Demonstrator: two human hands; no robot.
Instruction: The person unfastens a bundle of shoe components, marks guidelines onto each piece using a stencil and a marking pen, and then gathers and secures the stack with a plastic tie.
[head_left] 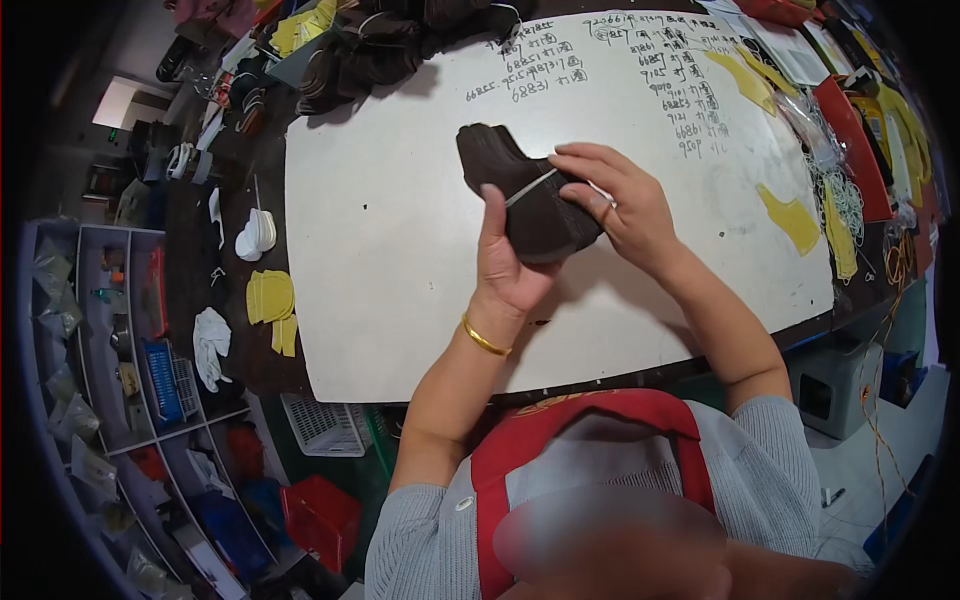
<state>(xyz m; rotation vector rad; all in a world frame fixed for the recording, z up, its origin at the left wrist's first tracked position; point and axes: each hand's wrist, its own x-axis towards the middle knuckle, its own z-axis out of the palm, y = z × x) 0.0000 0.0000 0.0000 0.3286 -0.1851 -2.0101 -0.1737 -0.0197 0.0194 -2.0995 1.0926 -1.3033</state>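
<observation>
My left hand (517,278) and right hand (637,210), half-closed, grip a dark-brown, curved, layered stack (541,222); its narrow white band (531,188) runs between my fingers (598,159).

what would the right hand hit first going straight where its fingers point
The dark bundle; the right hand has its fingertips at the bundle's edge, apparently touching, though depth is hard to judge here.

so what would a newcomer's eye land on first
Probably the dark stack with a pale band, held by the left hand and right hand over the white board. The red apron at lower middle stands out next, then yellow pieces at the board's left and right.
</observation>
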